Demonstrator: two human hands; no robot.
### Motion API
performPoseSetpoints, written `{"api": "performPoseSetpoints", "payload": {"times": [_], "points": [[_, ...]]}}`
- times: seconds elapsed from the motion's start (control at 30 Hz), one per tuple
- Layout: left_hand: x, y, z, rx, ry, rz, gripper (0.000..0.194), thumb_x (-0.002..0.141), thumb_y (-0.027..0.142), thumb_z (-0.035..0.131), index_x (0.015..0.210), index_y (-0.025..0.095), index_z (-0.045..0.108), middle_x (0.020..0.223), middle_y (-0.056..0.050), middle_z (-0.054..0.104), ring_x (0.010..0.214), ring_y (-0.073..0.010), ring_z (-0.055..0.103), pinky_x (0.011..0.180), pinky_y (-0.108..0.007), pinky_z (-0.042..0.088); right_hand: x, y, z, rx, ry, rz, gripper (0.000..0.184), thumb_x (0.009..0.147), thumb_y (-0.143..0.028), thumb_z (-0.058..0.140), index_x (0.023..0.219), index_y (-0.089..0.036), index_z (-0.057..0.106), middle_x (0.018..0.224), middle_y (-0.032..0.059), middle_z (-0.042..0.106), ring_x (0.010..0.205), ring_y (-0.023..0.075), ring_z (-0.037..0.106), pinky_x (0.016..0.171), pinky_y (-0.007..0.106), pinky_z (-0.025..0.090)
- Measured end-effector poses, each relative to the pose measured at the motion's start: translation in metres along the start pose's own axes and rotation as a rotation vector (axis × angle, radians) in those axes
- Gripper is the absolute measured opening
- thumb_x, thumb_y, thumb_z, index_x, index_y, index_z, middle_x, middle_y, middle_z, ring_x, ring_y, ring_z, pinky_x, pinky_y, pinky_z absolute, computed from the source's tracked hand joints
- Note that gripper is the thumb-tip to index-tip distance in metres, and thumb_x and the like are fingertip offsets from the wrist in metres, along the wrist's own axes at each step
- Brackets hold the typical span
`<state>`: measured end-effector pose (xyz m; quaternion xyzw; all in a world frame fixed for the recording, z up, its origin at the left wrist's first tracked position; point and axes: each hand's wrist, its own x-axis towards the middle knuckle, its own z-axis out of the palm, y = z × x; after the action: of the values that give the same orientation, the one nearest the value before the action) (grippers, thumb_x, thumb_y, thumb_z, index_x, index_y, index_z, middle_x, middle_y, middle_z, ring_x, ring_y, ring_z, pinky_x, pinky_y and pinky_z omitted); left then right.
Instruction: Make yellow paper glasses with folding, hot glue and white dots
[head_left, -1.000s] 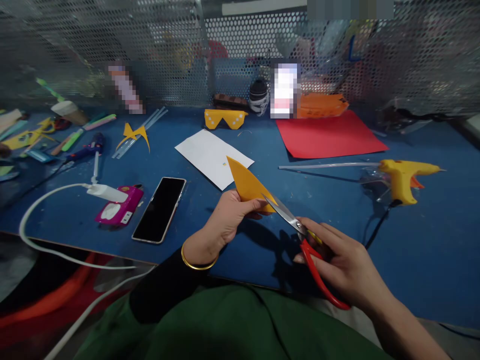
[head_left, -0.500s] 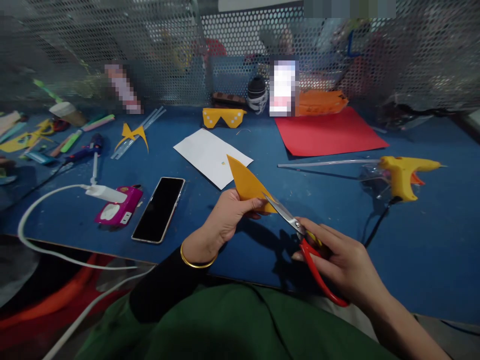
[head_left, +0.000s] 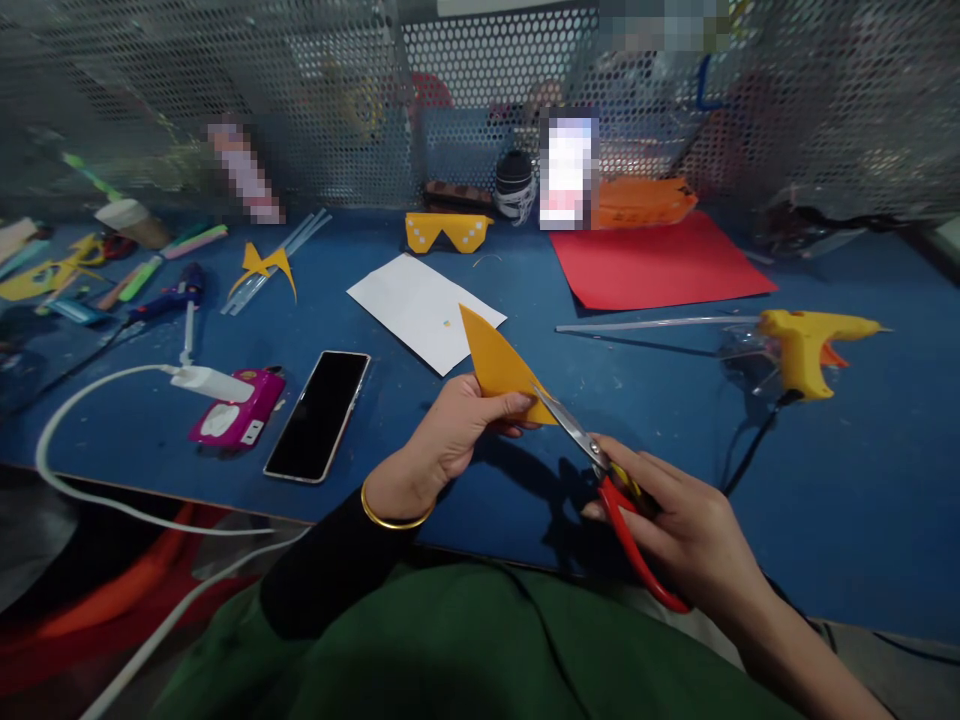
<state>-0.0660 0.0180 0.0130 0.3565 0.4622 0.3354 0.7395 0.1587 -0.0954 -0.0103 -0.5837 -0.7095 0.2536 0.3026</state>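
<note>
Between the thumb and fingers of my left hand [head_left: 469, 430] is a pointed piece of yellow foam sheet [head_left: 491, 355], its tip upward and its far edge curved. My right hand [head_left: 682, 505] is wrapped round the red handles of a pair of scissors [head_left: 576, 432]. The blade tips lie against the sheet near its lower right corner, close to my left thumb. Some of the fingers of both hands are hidden behind what they hold. Beyond the sheet lies a white card [head_left: 416, 310] with a small mark on it.
Yellow pixel-style glasses [head_left: 448, 233] and a red sheet [head_left: 660, 265] lie farther back. At right rests a yellow glue gun [head_left: 806, 350] with a long glue stick. Left are a black phone [head_left: 319, 415], a magenta power socket [head_left: 238, 410], clear sticks and yellow scraps [head_left: 266, 265]. Perforated metal panels stand behind.
The yellow sheet has shifted very slightly to the right in my left hand. The scissors stay at its lower right part, with hardly any movement.
</note>
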Motion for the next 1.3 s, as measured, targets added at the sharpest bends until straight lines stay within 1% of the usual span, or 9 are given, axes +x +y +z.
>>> {"api": "performPoseSetpoints", "payload": {"times": [0.13, 0.23, 0.37, 0.5, 0.63, 0.9, 1.0, 1.17, 1.3], "points": [[0.001, 0.000, -0.001, -0.003, -0.038, -0.001, 0.012, 0.074, 0.019, 0.081, 0.083, 0.013, 0.077, 0.078, -0.006, 0.077, 0.063, -0.0130, 0.069, 0.059, -0.023, 0.051, -0.002, 0.001, 0.001, -0.021, 0.002, -0.002, 0.055, 0.091, -0.048, 0.070, 0.139, -0.023, 0.065, 0.106, 0.0074, 0.077, 0.090, 0.0205, 0.076, 0.067, 0.025, 0.059], [0.000, 0.001, -0.001, -0.022, -0.046, -0.008, 0.018, 0.073, 0.020, 0.083, 0.088, 0.013, 0.077, 0.084, -0.007, 0.078, 0.069, -0.0145, 0.071, 0.063, -0.024, 0.053, -0.003, 0.000, 0.002, -0.036, 0.009, 0.002, 0.054, 0.092, -0.050, 0.068, 0.137, -0.022, 0.066, 0.103, 0.0068, 0.077, 0.085, 0.0188, 0.075, 0.066, 0.024, 0.058], [-0.001, 0.002, 0.001, -0.153, 0.012, 0.052, 0.029, 0.070, 0.024, 0.087, 0.093, 0.012, 0.076, 0.094, -0.008, 0.079, 0.077, -0.0162, 0.072, 0.072, -0.028, 0.057, -0.004, -0.001, 0.004, -0.057, 0.045, -0.030, 0.054, 0.093, -0.051, 0.066, 0.137, -0.020, 0.066, 0.094, 0.0044, 0.075, 0.078, 0.0151, 0.073, 0.064, 0.021, 0.057], [0.001, 0.000, 0.002, -0.242, 0.070, 0.126, 0.036, 0.064, 0.020, 0.092, 0.094, 0.012, 0.074, 0.094, -0.007, 0.079, 0.083, -0.0179, 0.073, 0.085, -0.033, 0.058, -0.005, -0.006, 0.008, -0.070, 0.088, -0.066, 0.053, 0.093, -0.049, 0.067, 0.135, -0.016, 0.066, 0.087, 0.0025, 0.072, 0.069, 0.0116, 0.069, 0.063, 0.019, 0.055], [0.001, 0.001, 0.000, -0.227, 0.078, 0.118, 0.032, 0.065, 0.020, 0.091, 0.090, 0.012, 0.073, 0.092, -0.008, 0.079, 0.083, -0.0183, 0.073, 0.085, -0.034, 0.059, -0.005, -0.014, 0.012, -0.099, 0.123, -0.039, 0.054, 0.093, -0.049, 0.067, 0.133, -0.014, 0.066, 0.086, 0.0032, 0.071, 0.068, 0.0119, 0.068, 0.063, 0.019, 0.056], [-0.001, -0.002, 0.002, -0.236, 0.048, 0.135, 0.032, 0.063, 0.020, 0.091, 0.089, 0.012, 0.074, 0.087, -0.006, 0.079, 0.075, -0.0164, 0.072, 0.079, -0.031, 0.058, -0.002, -0.023, 0.015, -0.188, 0.092, -0.003, 0.061, 0.094, -0.057, 0.060, 0.138, -0.014, 0.062, 0.085, 0.0038, 0.069, 0.065, 0.0147, 0.069, 0.058, 0.024, 0.057], [-0.001, -0.002, 0.003, -0.240, 0.042, 0.141, 0.031, 0.062, 0.018, 0.091, 0.087, 0.012, 0.074, 0.084, -0.006, 0.079, 0.073, -0.0163, 0.071, 0.077, -0.031, 0.059, -0.002, -0.022, 0.016, -0.212, 0.103, -0.015, 0.062, 0.095, -0.058, 0.058, 0.137, -0.012, 0.062, 0.088, 0.0054, 0.071, 0.068, 0.0156, 0.070, 0.061, 0.025, 0.057], [-0.003, 0.000, 0.004, -0.241, 0.037, 0.121, 0.029, 0.064, 0.018, 0.090, 0.087, 0.012, 0.074, 0.086, -0.007, 0.079, 0.074, -0.0180, 0.072, 0.079, -0.034, 0.059, -0.002, -0.022, 0.018, -0.275, 0.102, -0.064, 0.060, 0.100, -0.058, 0.050, 0.135, -0.012, 0.062, 0.086, 0.0050, 0.072, 0.066, 0.0152, 0.070, 0.059, 0.024, 0.056], [-0.003, 0.000, 0.004, -0.253, 0.003, 0.116, 0.029, 0.066, 0.020, 0.090, 0.088, 0.012, 0.074, 0.086, -0.008, 0.079, 0.075, -0.0196, 0.073, 0.081, -0.036, 0.060, -0.003, -0.021, 0.021, -0.308, 0.123, -0.087, 0.060, 0.101, -0.058, 0.047, 0.135, -0.012, 0.062, 0.087, 0.0057, 0.074, 0.068, 0.0153, 0.072, 0.061, 0.023, 0.056]]}}
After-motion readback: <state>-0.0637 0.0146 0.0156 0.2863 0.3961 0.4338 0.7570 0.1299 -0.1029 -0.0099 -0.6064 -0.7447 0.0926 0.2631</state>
